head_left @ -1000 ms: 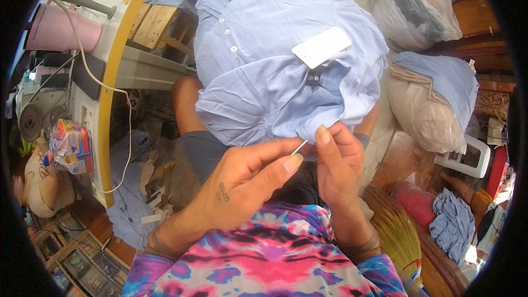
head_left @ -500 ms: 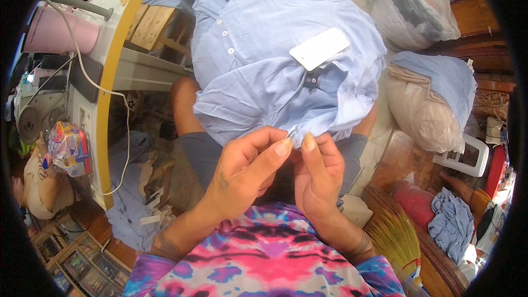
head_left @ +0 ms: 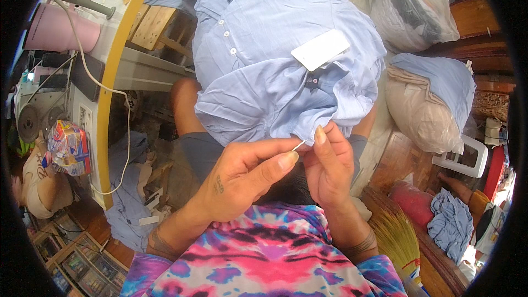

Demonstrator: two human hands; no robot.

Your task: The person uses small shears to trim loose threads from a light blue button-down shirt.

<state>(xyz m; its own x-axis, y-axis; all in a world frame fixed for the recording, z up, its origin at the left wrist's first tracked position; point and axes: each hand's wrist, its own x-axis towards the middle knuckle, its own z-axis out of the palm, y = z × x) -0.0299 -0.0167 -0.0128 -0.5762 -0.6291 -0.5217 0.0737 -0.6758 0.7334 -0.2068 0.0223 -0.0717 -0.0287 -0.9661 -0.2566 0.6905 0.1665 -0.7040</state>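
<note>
Clamping a tool (head_left: 298, 146) in left grip (head_left: 242, 176), shirt (head_left: 275, 27) in right grip (head_left: 333, 166); plastic bag (head_left: 388, 19) holds dark contents (head_left: 415, 0).

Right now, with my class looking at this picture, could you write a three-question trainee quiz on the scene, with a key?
1. Which hand holds the thin pale rod?
2. True or false: the white tag lies on the light-blue garment.
3. What is the right hand touching? A) the pink cup; B) the broom; C) the light-blue garment.

Key:
1. The left hand.
2. True.
3. C.
</note>
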